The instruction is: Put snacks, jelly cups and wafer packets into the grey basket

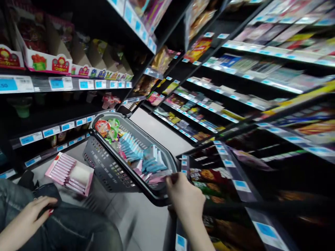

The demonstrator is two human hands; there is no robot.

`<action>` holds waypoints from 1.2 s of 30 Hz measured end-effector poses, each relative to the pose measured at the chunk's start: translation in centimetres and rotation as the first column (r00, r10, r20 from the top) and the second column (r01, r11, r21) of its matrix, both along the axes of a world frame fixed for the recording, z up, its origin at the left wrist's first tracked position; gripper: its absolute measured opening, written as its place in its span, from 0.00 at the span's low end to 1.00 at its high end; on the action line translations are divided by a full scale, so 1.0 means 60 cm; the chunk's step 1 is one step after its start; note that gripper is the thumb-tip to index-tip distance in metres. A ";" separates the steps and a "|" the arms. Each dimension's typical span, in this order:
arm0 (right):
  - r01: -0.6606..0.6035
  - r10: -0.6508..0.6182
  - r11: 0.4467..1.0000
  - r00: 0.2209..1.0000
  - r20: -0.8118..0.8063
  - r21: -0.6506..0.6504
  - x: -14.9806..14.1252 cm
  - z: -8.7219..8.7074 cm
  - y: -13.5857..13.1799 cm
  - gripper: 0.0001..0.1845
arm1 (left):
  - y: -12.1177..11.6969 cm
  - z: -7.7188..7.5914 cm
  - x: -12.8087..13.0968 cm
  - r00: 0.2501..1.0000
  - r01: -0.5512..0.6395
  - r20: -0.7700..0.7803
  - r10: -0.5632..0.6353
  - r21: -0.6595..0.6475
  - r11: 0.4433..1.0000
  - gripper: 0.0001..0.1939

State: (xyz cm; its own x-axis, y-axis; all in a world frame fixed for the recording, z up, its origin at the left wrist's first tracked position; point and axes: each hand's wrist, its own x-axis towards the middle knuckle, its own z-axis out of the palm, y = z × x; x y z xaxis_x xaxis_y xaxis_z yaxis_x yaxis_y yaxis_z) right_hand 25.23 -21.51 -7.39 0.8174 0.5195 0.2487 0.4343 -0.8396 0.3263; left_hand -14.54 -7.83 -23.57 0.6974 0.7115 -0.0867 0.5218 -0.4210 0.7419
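Note:
My right hand (185,197) is closed on the near rim of a grey plastic shopping basket (110,167), which is tilted toward me on the floor. The basket holds several blue and pink packets (141,155) and colourful snack packs (107,129) at its far end. My left hand (35,208) rests on my knee in dark jeans, fingers curled on a dark object (47,193) with a bit of red beneath.
A pink display box of pink sticks (69,173) lies on the floor left of the basket. Black store shelves with blue price tags (60,83) line both sides of a narrow aisle; a low snack shelf (209,177) stands right beside my right hand.

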 end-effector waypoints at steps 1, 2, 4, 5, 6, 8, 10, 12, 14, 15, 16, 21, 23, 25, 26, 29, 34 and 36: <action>0.001 -0.001 1.000 1.000 0.006 -0.015 0.002 -0.003 0.004 0.15 | -0.002 -0.004 -0.010 1.000 -0.001 -0.012 0.001 -0.014 1.000 0.16; -0.005 0.005 0.999 1.000 0.015 -0.033 0.003 -0.008 0.007 0.16 | -0.004 -0.009 -0.021 1.000 -0.005 -0.021 0.004 -0.028 1.000 0.16; -0.054 0.054 0.994 0.999 -0.003 -0.092 0.004 -0.024 0.008 0.15 | -0.007 -0.022 -0.041 0.999 -0.012 -0.040 0.010 -0.048 0.999 0.16; -0.098 0.095 0.987 0.995 -0.025 -0.127 0.005 -0.033 0.007 0.14 | -0.007 -0.029 -0.050 0.999 -0.012 -0.050 0.009 -0.055 0.998 0.16; -0.143 0.137 0.977 0.989 -0.050 -0.160 0.008 -0.042 0.006 0.13 | -0.007 -0.036 -0.057 0.998 -0.009 -0.060 0.005 -0.059 0.998 0.16; -0.196 0.180 0.962 0.979 -0.099 -0.188 0.015 -0.051 0.001 0.13 | -0.006 -0.048 -0.068 0.997 -0.001 -0.081 -0.003 -0.060 0.998 0.16; -0.172 0.151 0.973 0.979 -0.140 -0.155 0.020 -0.049 -0.004 0.12 | -0.007 -0.058 -0.075 0.995 0.000 -0.096 -0.005 -0.055 0.998 0.16; -0.122 0.115 0.990 0.989 -0.089 -0.069 0.009 -0.041 -0.005 0.13 | -0.005 -0.061 -0.075 0.995 -0.004 -0.103 -0.001 -0.049 0.999 0.16; -0.147 0.142 0.986 0.987 0.072 0.084 -0.025 -0.043 0.007 0.15 | 0.003 -0.052 -0.063 0.995 0.025 -0.099 -0.030 -0.056 0.998 0.15; -0.211 0.192 0.963 0.974 0.123 0.168 -0.050 -0.052 0.021 0.17 | 0.012 -0.044 -0.051 0.994 0.059 -0.092 -0.065 -0.063 0.996 0.15; -0.296 0.276 0.926 0.954 0.116 0.236 -0.080 -0.069 0.041 0.18 | 0.025 -0.032 -0.034 0.990 0.107 -0.082 -0.113 -0.071 0.992 0.15; -0.581 0.484 0.810 0.587 -0.649 0.079 -0.225 -0.255 0.182 0.30 | 0.127 0.026 0.096 0.966 0.255 -0.065 -0.251 0.063 0.965 0.15; -0.599 0.431 0.800 0.544 -0.720 0.025 -0.254 -0.339 0.224 0.39 | 0.167 0.032 0.140 0.973 0.232 -0.041 -0.229 0.112 0.966 0.16; -0.623 0.420 0.782 0.503 -0.755 0.021 -0.263 -0.404 0.245 0.41 | 0.194 0.027 0.166 0.981 0.192 0.000 -0.194 0.143 0.971 0.17; -0.633 0.417 0.774 0.478 -0.773 0.026 -0.261 -0.428 0.250 0.40 | 0.203 0.021 0.171 0.984 0.170 0.021 -0.175 0.149 0.974 0.17; -0.645 0.402 0.763 0.419 -0.814 0.044 -0.240 -0.471 0.253 0.34 | 0.211 -0.001 0.166 0.991 0.115 0.056 -0.123 0.134 0.984 0.17; -0.625 0.399 0.773 0.350 -0.847 0.105 -0.191 -0.500 0.260 0.28 | 0.194 -0.013 0.148 0.992 0.127 0.013 -0.128 0.089 0.988 0.16; -0.604 0.401 0.785 0.322 -0.858 0.140 -0.176 -0.503 0.264 0.26 | 0.188 -0.009 0.147 0.991 0.135 -0.015 -0.134 0.104 0.985 0.17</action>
State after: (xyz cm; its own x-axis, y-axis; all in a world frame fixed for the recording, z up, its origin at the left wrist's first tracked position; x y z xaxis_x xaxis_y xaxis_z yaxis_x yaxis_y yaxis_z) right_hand 14.66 -5.66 -37.57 0.1305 0.8529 -0.5054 0.8847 -0.3303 -0.3288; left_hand -5.73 3.47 -24.11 0.7866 0.6170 -0.0231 0.4612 -0.5624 0.6863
